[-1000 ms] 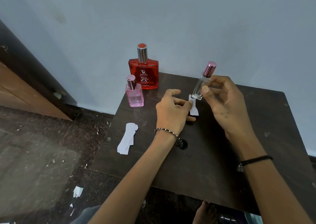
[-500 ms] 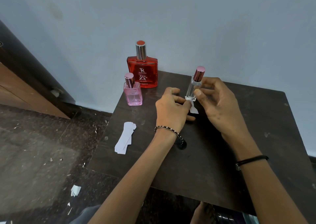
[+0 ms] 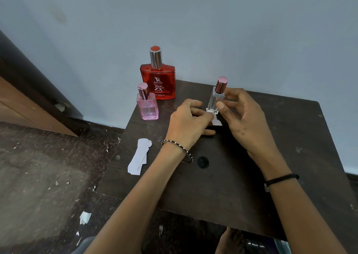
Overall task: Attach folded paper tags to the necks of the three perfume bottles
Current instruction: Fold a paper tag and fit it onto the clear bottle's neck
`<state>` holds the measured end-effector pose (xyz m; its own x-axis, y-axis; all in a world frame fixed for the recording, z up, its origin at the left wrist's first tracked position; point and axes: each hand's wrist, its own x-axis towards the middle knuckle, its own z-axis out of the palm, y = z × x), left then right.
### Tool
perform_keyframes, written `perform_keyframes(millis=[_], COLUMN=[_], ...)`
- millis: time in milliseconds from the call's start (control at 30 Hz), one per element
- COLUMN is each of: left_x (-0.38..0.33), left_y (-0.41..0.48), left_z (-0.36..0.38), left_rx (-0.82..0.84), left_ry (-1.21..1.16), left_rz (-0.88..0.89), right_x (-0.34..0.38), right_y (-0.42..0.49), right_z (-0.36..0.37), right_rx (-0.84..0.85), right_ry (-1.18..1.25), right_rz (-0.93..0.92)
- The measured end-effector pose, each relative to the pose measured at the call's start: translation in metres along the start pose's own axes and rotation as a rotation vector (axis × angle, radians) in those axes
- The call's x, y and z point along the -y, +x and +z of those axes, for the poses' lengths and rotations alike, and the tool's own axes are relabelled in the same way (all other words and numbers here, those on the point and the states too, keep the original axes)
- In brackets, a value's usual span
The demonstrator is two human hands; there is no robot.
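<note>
A slim clear perfume bottle (image 3: 215, 98) with a pink metallic cap stands nearly upright at the middle of the dark table (image 3: 242, 176). My right hand (image 3: 242, 116) grips its body with thumb and fingers. My left hand (image 3: 188, 122) pinches a small white paper tag (image 3: 216, 121) that sits at the bottle's base. A large red bottle (image 3: 157, 81) and a small pink bottle (image 3: 147, 106) stand at the table's back left corner, with no tags on their necks. A pile of spare white paper tags (image 3: 139, 156) lies near the left edge.
The pale blue wall rises right behind the bottles. A round dark hole (image 3: 202, 162) marks the tabletop near my left wrist. Paper scraps (image 3: 84, 217) litter the dark stone floor to the left, beside a wooden door frame (image 3: 29, 106).
The clear bottle has come down from a tilted, raised position to nearly upright at the tabletop, with its base against the tag. My left hand stayed on the tag.
</note>
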<state>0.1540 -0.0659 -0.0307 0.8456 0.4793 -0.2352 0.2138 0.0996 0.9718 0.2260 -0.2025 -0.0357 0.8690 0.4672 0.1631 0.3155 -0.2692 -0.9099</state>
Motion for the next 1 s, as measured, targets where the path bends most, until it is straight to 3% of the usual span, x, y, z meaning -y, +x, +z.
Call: perform_keyframes(millis=[1000], left_x=[-0.004], left_y=[-0.011], left_z=[-0.024], left_rx=[-0.071], left_ry=[0.272], left_rz=[0.098], right_x=[0.005], right_y=[-0.011], right_z=[-0.007], right_rx=[-0.06], right_ry=[-0.04], right_rz=[0.048])
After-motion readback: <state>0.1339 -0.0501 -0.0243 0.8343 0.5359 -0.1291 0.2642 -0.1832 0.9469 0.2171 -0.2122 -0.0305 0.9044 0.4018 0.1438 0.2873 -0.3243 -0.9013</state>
